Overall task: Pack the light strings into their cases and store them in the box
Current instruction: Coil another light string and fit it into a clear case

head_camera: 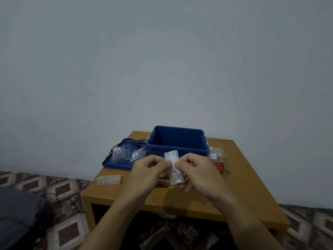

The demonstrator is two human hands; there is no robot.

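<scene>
left hand (149, 168) pinches clear case (173, 168) | right hand (194, 170) pinches it too

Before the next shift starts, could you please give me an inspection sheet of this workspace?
Surface: wooden table.
Job's things: open blue box, nothing seen inside; two cases on its lid; loose case at left front; held case.
Clutter: clear wrappers and red item right of box.
Hands: left hand and right hand both pinch the held case.
Cables: black wire on lid; floor wire at left.
Surroundings: patterned carpet, dark bag, plain wall.
</scene>
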